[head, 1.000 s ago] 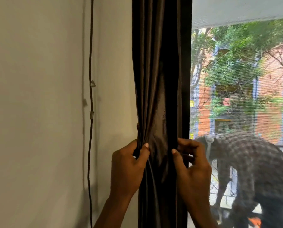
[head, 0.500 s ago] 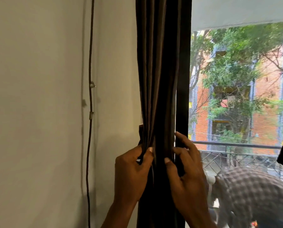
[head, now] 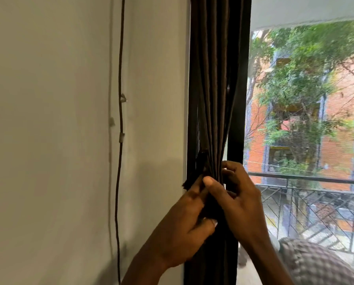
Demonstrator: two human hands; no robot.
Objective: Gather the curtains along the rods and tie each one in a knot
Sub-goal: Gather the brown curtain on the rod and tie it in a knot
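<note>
A dark brown curtain (head: 213,83) hangs in tight vertical folds at the left edge of the window. My left hand (head: 180,229) grips the bunched fabric from the left, fingers curled round it. From the right, my right hand (head: 237,202) wraps the same bundle, its thumb pressed across the front. Both hands meet at one spot and squeeze the folds into a narrow waist. The rod is out of view above.
A dark cable (head: 120,120) clipped to the pale wall (head: 48,140) runs down left of the curtain. The black window frame (head: 241,99) stands just right of it. Outside are a balcony railing (head: 307,179), trees, and a person in a checked shirt (head: 315,264).
Both hands have closed in toward each other, pinching the curtain from a wide spread into a narrow bundle. The view has tilted up, and the person outside has sunk toward the lower right corner.
</note>
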